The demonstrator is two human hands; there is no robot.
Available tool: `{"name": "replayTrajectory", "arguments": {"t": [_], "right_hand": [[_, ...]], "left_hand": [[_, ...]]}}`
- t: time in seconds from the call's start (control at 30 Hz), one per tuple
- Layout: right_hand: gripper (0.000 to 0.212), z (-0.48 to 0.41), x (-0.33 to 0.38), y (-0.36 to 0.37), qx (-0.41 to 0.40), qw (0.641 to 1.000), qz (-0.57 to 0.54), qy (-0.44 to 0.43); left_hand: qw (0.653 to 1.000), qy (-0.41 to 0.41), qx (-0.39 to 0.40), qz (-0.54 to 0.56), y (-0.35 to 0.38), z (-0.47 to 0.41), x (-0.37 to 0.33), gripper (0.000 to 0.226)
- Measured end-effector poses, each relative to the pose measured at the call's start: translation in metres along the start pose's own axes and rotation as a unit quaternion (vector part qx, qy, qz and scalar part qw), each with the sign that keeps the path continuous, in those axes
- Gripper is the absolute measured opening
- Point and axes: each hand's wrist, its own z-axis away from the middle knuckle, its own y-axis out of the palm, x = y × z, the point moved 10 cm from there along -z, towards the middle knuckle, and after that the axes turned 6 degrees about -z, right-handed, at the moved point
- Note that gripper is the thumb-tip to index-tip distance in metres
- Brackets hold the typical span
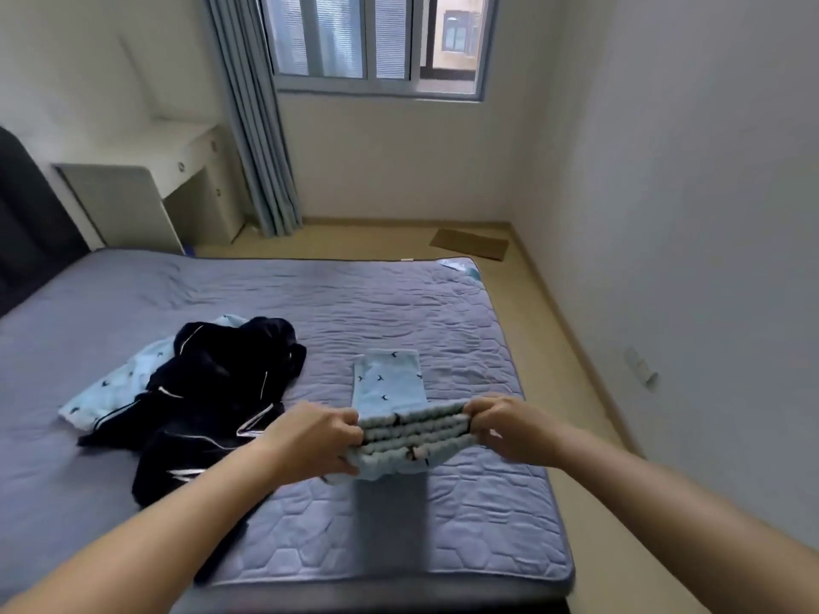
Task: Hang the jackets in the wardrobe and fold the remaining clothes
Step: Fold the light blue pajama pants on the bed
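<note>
A light blue garment (388,383) printed with small dark birds is held at the near right part of the bed (443,525). Its gathered elastic waistband (414,429) is gripped at both ends: the left hand (312,440) is clamped on the left end with curled fingers, and the right hand (505,429) is clamped on the right end in the same way. The waistband is stretched between the two hands and raised a little above the quilted grey-purple cover, while the far part of the garment is laid flat on the bed.

To the left, a crumpled dark garment (221,383) with white piping is heaped on the bed, and a second light blue piece (115,392) with the same print is partly covered by it. The two heaps are kept apart from the held garment.

Beyond the bed, a white table (177,144), a blue-grey curtain (257,126) and a window (376,37) are seen, and a brown mat (469,243) is laid on the floor.
</note>
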Motion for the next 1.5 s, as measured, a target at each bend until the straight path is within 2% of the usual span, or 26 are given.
{"name": "replayTrajectory", "arguments": {"t": [0.07, 0.17, 0.27, 0.47, 0.57, 0.67, 0.7, 0.8, 0.87, 1.0, 1.07, 1.17, 1.27, 1.4, 1.5], "right_hand": [[0.012, 0.036, 0.019, 0.019, 0.037, 0.995, -0.085, 0.024], [0.011, 0.073, 0.042, 0.036, 0.089, 0.981, -0.168, 0.045], [0.009, 0.076, 0.034, 0.047, 0.107, 0.964, -0.230, 0.081], [0.009, 0.012, -0.047, 0.089, 0.096, 0.944, -0.255, 0.187], [0.019, -0.045, -0.100, 0.109, 0.086, 0.934, -0.257, 0.231], [0.009, -0.124, -0.162, 0.123, 0.042, 0.934, -0.244, 0.258], [0.014, -0.150, -0.184, 0.128, 0.018, 0.933, -0.241, 0.266], [0.054, -0.202, -0.232, 0.173, 0.001, 0.919, -0.253, 0.302], [0.063, -0.205, -0.253, 0.234, 0.039, 0.899, -0.272, 0.340], [0.062, -0.143, -0.263, 0.367, 0.141, 0.847, -0.288, 0.424], [0.061, -0.100, -0.265, 0.416, 0.165, 0.813, -0.303, 0.470], [0.059, -0.049, -0.268, 0.463, 0.174, 0.775, -0.317, 0.519], [0.058, -0.013, -0.274, 0.490, 0.157, 0.750, -0.326, 0.554], [0.050, 0.016, -0.271, 0.523, 0.130, 0.706, -0.381, 0.583], [0.038, 0.020, -0.267, 0.531, 0.070, 0.701, -0.421, 0.572]], "left_hand": [[0.996, -0.016, 0.055, 0.061, 0.009, 0.028, -0.036, 0.029], [0.973, -0.039, 0.160, 0.162, 0.020, 0.056, -0.069, 0.029], [0.955, -0.079, 0.185, 0.217, 0.033, 0.059, -0.064, 0.027], [0.939, -0.169, 0.197, 0.224, 0.116, 0.019, 0.000, 0.023], [0.925, -0.208, 0.207, 0.241, 0.174, -0.018, 0.047, 0.026], [0.911, -0.265, 0.214, 0.235, 0.236, -0.062, 0.105, 0.030], [0.903, -0.289, 0.207, 0.242, 0.259, -0.076, 0.123, 0.034], [0.851, -0.380, 0.189, 0.310, 0.340, -0.096, 0.159, 0.066], [0.809, -0.419, 0.204, 0.357, 0.400, -0.088, 0.153, 0.072], [0.750, -0.430, 0.308, 0.397, 0.507, -0.030, 0.082, 0.063], [0.716, -0.445, 0.344, 0.413, 0.543, 0.006, 0.048, 0.061], [0.655, -0.495, 0.359, 0.444, 0.578, 0.053, 0.009, 0.061], [0.610, -0.548, 0.328, 0.469, 0.597, 0.084, -0.019, 0.062], [0.509, -0.644, 0.239, 0.520, 0.608, 0.111, -0.049, 0.057], [0.475, -0.644, 0.202, 0.564, 0.608, 0.111, -0.072, 0.048]]}}
